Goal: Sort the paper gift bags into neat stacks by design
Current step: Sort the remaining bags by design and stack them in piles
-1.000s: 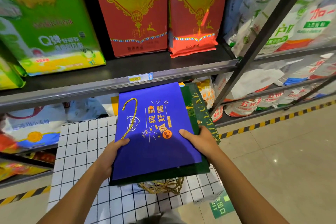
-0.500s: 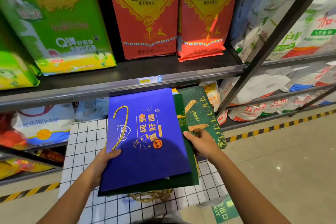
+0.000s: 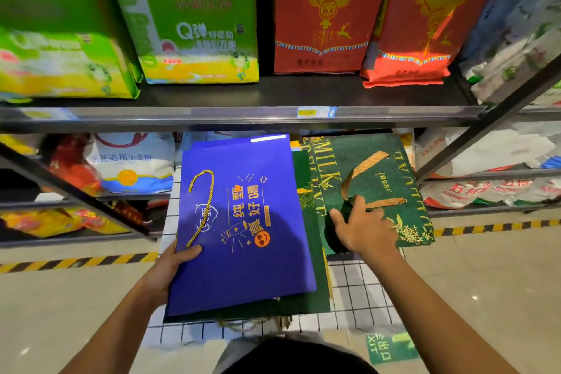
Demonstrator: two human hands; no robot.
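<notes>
**A:** what step is this? Left hand (image 3: 170,270) grips the blue gift bag (image 3: 243,222) at its near-left corner, on a dark green bag (image 3: 315,276) over the checked tabletop (image 3: 358,288).

**B:** mid-sort I'd guess. Right hand (image 3: 364,231), fingers spread, presses the green gift bag (image 3: 376,179) to the right. Next: square up the green pile.

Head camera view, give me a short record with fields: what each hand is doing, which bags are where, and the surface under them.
left hand: grips the lower left edge of the blue gift bag, thumb on top
right hand: rests on the green gift bag, fingers spread
blue gift bag: flat, gold cord handle lying on its face, on top of a green bag stack
green gift bag: flat to the right, brown ribbon handle up
surface: white grid cloth
background: shelf with green and red packs
</notes>
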